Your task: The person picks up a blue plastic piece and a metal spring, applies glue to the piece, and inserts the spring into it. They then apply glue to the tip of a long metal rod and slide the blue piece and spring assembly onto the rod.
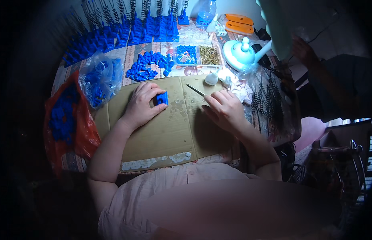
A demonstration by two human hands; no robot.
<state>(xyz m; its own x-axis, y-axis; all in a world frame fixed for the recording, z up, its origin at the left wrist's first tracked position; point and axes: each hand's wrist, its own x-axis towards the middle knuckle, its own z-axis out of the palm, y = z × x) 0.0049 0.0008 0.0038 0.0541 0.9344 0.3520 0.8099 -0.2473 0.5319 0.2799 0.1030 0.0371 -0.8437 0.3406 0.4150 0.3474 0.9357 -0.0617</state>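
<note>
My left hand rests on the brown cardboard sheet, its fingers and thumb closed round a small blue plastic piece. One face of the piece shows; the fingers cover part of it. To the right, my right hand grips a slim metal tool, which looks like tweezers. The tool's tip points up and left, apart from the blue piece. Just beyond the right hand stands a small white bottle at the cardboard's far edge.
Blue bases with black springs line the back. Nearer are loose blue pieces, a divided box of small parts, and a lamp base. Bags, one clear and one red, lie left. Another person's hand shows at right.
</note>
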